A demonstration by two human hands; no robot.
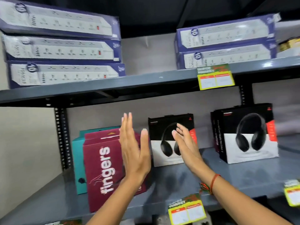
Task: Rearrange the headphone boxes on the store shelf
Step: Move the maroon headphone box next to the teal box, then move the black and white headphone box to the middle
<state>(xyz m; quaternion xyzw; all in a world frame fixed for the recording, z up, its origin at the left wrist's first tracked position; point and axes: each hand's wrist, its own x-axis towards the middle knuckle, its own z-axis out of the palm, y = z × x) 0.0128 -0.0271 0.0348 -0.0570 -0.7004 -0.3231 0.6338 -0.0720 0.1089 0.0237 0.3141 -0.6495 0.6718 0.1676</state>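
Illumination is even and moderately bright, with no visible lamp. The space under the top shelf is near black. Soft shadows and faint reflections of both hands lie on the glossy grey lower shelf (227,172). Motion blur affects the whole frame — print on the power strip boxes (63,49) and price tags (215,77) is smeared and illegible. Wide-angle distortion bows the shelf edges — strongest toward the corners.
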